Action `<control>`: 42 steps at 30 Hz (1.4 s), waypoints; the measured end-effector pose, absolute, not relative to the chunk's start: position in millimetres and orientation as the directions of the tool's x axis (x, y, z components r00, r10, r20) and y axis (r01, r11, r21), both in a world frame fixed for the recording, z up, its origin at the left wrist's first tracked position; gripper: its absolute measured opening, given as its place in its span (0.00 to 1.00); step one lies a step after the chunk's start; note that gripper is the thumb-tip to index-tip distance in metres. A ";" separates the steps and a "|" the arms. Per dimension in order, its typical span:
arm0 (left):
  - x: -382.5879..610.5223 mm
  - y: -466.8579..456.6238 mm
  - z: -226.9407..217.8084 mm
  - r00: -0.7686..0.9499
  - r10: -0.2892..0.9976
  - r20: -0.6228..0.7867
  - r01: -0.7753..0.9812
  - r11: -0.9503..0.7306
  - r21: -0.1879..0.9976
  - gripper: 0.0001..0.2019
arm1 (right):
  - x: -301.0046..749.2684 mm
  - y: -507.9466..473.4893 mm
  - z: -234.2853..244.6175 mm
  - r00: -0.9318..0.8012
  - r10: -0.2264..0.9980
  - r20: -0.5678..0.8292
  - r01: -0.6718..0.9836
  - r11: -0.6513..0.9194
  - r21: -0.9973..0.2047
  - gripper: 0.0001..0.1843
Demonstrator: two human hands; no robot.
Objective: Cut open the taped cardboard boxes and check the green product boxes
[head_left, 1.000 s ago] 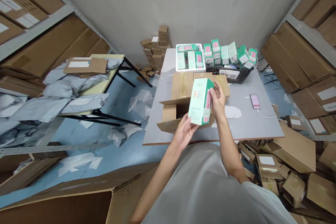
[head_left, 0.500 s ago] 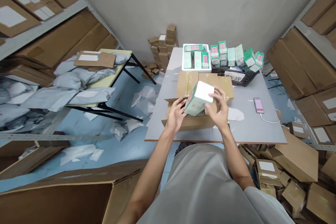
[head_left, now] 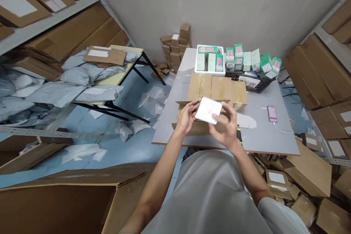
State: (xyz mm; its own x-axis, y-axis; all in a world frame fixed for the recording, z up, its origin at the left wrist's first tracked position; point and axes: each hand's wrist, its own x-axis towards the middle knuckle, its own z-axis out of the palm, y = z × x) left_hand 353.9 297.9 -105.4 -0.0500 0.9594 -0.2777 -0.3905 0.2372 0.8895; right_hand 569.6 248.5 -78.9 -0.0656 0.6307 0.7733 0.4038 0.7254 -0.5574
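Above an open cardboard box [head_left: 197, 128], a white-ended carton [head_left: 207, 109] is gripped between the bent fingers of the left hand [head_left: 186, 117] and right hand [head_left: 226, 126], both forearms being stretched forward.

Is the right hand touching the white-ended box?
Touching. The head view shows the right hand with a fingertip on the white end of the box.

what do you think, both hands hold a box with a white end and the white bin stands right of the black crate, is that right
Not quite: in the head view the white bin stands left of the black crate. The left hand and right hand do hold the box.
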 end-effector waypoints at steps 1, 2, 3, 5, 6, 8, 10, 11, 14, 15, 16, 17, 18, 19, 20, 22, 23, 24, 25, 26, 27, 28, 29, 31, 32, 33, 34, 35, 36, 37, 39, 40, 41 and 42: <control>352.9 293.4 -103.6 -0.052 0.950 -0.307 -0.375 0.266 0.888 0.25 | 574.8 256.7 -75.2 0.003 0.679 0.734 0.394 0.674 -0.625 0.29; 352.1 288.9 -100.4 -0.044 0.941 -0.335 -0.364 0.297 0.883 0.28 | 580.4 266.0 -72.4 0.070 0.723 0.688 0.365 0.623 -0.692 0.25; 351.4 284.4 -96.2 -0.033 0.940 -0.339 -0.337 0.308 0.890 0.31 | 586.2 276.1 -70.9 0.131 0.761 0.635 0.320 0.574 -0.754 0.22; 350.7 276.8 -84.9 -0.004 0.952 -0.305 -0.282 0.292 0.914 0.34 | 597.5 297.4 -71.7 0.224 0.826 0.518 0.213 0.477 -0.853 0.21; 350.8 274.0 -78.4 0.003 0.962 -0.273 -0.257 0.265 0.929 0.36 | 602.5 307.9 -73.9 0.253 0.852 0.459 0.166 0.429 -0.888 0.22; 352.1 271.4 -64.2 0.013 0.979 -0.202 -0.205 0.201 0.958 0.36 | 610.2 326.9 -81.0 0.282 0.895 0.346 0.099 0.332 -0.938 0.27; 354.4 273.4 -49.4 0.012 0.989 -0.145 -0.141 0.145 0.979 0.36 | 614.0 341.5 -90.5 0.273 0.931 0.241 0.045 0.238 -0.970 0.31; 355.8 276.1 -42.1 0.005 0.993 -0.122 -0.106 0.122 0.987 0.35 | 614.3 346.7 -95.7 0.261 0.946 0.192 0.019 0.194 -0.981 0.33; 360.8 289.7 -21.6 -0.025 0.998 -0.058 -0.023 0.057 0.998 0.33 | 609.2 354.3 -111.1 0.214 0.976 0.046 -0.045 0.057 -0.997 0.37; 362.5 295.4 -15.4 -0.037 0.999 -0.037 -0.006 0.036 0.999 0.32 | 606.0 354.6 -115.7 0.195 0.981 -0.007 -0.059 0.005 -0.998 0.38; 364.3 301.3 -9.4 -0.049 0.999 -0.016 0.007 0.017 1.000 0.31 | 602.5 354.0 -119.8 0.169 0.984 -0.063 -0.070 -0.052 -0.996 0.39; 365.9 307.2 -3.6 -0.061 0.998 0.004 0.018 -0.003 1.000 0.30 | 598.7 352.9 -123.1 0.136 0.983 -0.122 -0.076 -0.112 -0.991 0.40; 367.5 313.3 1.8 -0.072 0.997 0.023 0.024 -0.021 0.999 0.29 | 594.8 351.6 -125.6 0.099 0.978 -0.181 -0.080 -0.174 -0.982 0.42; 369.0 319.3 6.8 -0.082 0.996 0.039 0.026 -0.037 0.999 0.28 | 590.8 350.2 -127.2 0.058 0.970 -0.237 -0.082 -0.232 -0.969 0.42; 370.3 325.4 11.3 -0.086 0.995 0.048 0.023 -0.047 0.999 0.27 | 587.0 349.1 -127.9 0.013 0.958 -0.287 -0.083 -0.285 -0.955 0.43; 372.3 337.9 18.1 -0.082 0.996 0.046 0.009 -0.046 0.999 0.27 | 579.6 347.5 -127.1 -0.078 0.928 -0.364 -0.089 -0.371 -0.925 0.43; 373.0 344.3 20.1 -0.077 0.996 0.039 0.002 -0.039 0.999 0.27 | 576.2 347.3 -126.0 -0.118 0.913 -0.391 -0.095 -0.402 -0.911 0.43; 373.7 350.4 21.2 -0.073 0.997 0.033 -0.004 -0.034 0.999 0.27 | 573.0 347.3 -124.7 -0.152 0.899 -0.411 -0.104 -0.428 -0.898 0.43; 374.3 356.3 21.4 -0.073 0.997 0.031 -0.009 -0.032 0.999 0.26 | 569.9 347.6 -123.4 -0.175 0.888 -0.426 -0.116 -0.448 -0.886 0.43; 374.8 361.5 20.8 -0.075 0.997 0.033 -0.016 -0.034 0.999 0.26 | 567.2 348.1 -122.1 -0.186 0.879 -0.439 -0.129 -0.465 -0.876 0.43; 375.3 366.0 19.7 -0.080 0.996 0.039 -0.024 -0.041 0.999 0.25 | 564.7 348.8 -121.0 -0.189 0.873 -0.449 -0.146 -0.477 -0.867 0.42; 375.8 369.4 18.3 -0.085 0.995 0.047 -0.034 -0.050 0.998 0.25 | 562.7 349.8 -120.0 -0.186 0.869 -0.458 -0.163 -0.487 -0.858 0.42; 376.3 371.7 16.9 -0.088 0.995 0.054 -0.044 -0.058 0.997 0.25 | 561.0 351.0 -118.9 -0.180 0.866 -0.466 -0.182 -0.495 -0.849 0.42; 377.1 373.2 14.8 -0.086 0.995 0.056 -0.061 -0.062 0.996 0.25 | 559.1 354.6 -116.3 -0.164 0.862 -0.479 -0.223 -0.506 -0.833 0.40; 377.4 372.7 14.1 -0.082 0.995 0.050 -0.068 -0.056 0.996 0.26 | 558.5 357.0 -114.5 -0.154 0.862 -0.483 -0.244 -0.507 -0.826 0.39; 377.6 371.8 13.6 -0.077 0.996 0.039 -0.076 -0.045 0.996 0.27 | 558.2 359.7 -112.4 -0.144 0.863 -0.484 -0.266 -0.505 -0.821 0.38; 377.7 370.7 13.1 -0.071 0.997 0.027 -0.084 -0.033 0.996 0.27 | 557.8 362.7 -110.2 -0.135 0.866 -0.482 -0.289 -0.499 -0.817 0.36; 377.7 369.7 12.5 -0.064 0.998 0.014 -0.094 -0.020 0.995 0.28 | 557.2 365.8 -107.8 -0.127 0.870 -0.476 -0.313 -0.490 -0.813 0.34; 377.6 369.0 11.6 -0.057 0.998 0.004 -0.104 -0.010 0.995 0.29 | 556.4 368.8 -105.5 -0.122 0.876 -0.467 -0.338 -0.479 -0.810 0.33; 377.3 368.7 10.2 -0.051 0.999 -0.002 -0.113 -0.004 0.994 0.29 | 555.4 371.6 -103.2 -0.117 0.883 -0.454 -0.363 -0.464 -0.808 0.31; 375.9 369.4 5.8 -0.042 0.999 -0.004 -0.129 -0.001 0.992 0.28 | 552.7 375.8 -99.1 -0.101 0.899 -0.426 -0.408 -0.428 -0.807 0.29; 374.6 370.1 2.7 -0.037 0.999 -0.007 -0.139 0.001 0.990 0.27 | 551.6 377.3 -97.2 -0.082 0.908 -0.410 -0.427 -0.404 -0.809 0.29; 372.9 370.8 -0.9 -0.032 0.999 -0.013 -0.153 0.008 0.988 0.27 | 550.8 378.5 -95.1 -0.052 0.919 -0.391 -0.443 -0.372 -0.816 0.29; 370.8 371.4 -4.9 -0.025 0.999 -0.026 -0.173 0.022 0.985 0.27 | 550.6 379.7 -93.0 -0.014 0.930 -0.368 -0.453 -0.334 -0.826 0.29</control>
State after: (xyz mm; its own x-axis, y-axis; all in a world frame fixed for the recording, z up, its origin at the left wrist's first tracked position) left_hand 370.8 371.4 -4.9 -0.0252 0.9993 -0.0264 -0.1731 0.0216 0.9847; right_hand 550.6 379.7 -93.0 -0.0136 0.9295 -0.3685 -0.4533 -0.3342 -0.8263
